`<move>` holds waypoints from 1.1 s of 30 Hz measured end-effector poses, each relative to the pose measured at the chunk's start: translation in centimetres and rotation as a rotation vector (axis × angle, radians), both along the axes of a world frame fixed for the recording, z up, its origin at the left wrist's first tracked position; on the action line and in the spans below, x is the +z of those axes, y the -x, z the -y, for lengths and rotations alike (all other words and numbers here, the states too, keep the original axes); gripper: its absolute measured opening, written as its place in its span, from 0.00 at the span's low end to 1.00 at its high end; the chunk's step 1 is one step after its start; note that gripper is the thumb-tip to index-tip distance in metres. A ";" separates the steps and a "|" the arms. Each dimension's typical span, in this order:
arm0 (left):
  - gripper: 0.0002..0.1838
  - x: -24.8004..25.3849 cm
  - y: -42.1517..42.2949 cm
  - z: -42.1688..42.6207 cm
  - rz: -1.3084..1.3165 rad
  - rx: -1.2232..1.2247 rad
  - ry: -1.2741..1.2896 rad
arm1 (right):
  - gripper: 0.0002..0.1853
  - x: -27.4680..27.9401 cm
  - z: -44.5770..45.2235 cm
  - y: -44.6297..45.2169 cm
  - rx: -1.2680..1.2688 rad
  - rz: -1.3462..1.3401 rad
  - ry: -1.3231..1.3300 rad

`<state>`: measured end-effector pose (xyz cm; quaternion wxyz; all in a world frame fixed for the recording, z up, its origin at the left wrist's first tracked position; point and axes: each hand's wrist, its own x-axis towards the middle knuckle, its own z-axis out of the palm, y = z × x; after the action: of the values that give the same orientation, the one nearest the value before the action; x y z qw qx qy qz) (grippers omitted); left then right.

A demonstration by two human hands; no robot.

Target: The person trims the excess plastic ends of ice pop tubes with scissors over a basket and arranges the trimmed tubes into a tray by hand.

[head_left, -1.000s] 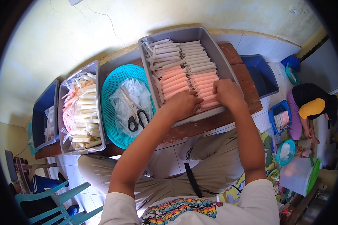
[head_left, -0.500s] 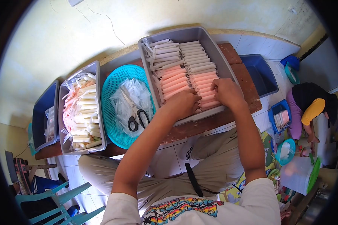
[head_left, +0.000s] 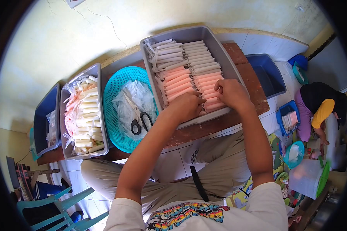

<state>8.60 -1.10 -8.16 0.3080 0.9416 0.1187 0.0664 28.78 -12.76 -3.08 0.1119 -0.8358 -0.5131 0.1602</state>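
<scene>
A grey bin point(head_left: 235, 67) holds two columns of slim filled plastic tubes, like ice pops. Whitish ice pops point(head_left: 198, 57) lie at the far end and pink ice pops point(head_left: 206, 82) fill the nearer part. My left hand point(head_left: 186, 106) is closed over the near left side of the pink ones, its fingertips at their inner ends. Across from it, my right hand point(head_left: 235, 94) has curled fingers pinching at the outer end of a pink ice pop in the right column. Both palms hide part of the near rows.
Left of the bin stands a turquoise basket point(head_left: 113, 86) with clear plastic bags point(head_left: 129, 100) and black-handled scissors point(head_left: 137, 113). Beyond it, another grey bin point(head_left: 103, 131) holds loose pink and cream ice pops. A person point(head_left: 316, 111) bends over at right. A teal chair point(head_left: 61, 210) stands lower left.
The hands stay at nearly the same spot over the pink ice pops, with only slight finger movement. The view has shifted slightly.
</scene>
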 end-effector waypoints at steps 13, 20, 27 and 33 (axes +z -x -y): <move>0.19 1.0 0.2 0.4 0.037 0.083 -0.035 | 0.14 -1.1 0.3 -0.3 0.068 -0.051 -0.220; 0.11 2.3 0.0 -0.1 0.250 0.275 -0.110 | 0.11 -0.3 -0.3 0.2 0.171 -0.179 -0.428; 0.13 3.1 1.1 -1.0 0.296 0.388 -0.254 | 0.11 0.5 -1.6 1.5 0.211 -0.253 -0.478; 0.14 3.3 3.3 -1.6 0.090 0.271 -0.351 | 0.10 -0.5 -2.5 2.0 0.244 -0.242 -0.417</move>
<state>5.26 0.45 -4.90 0.1326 0.9523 0.2166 0.1689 26.79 -10.25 -3.62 0.3222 -0.7014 -0.6148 0.1621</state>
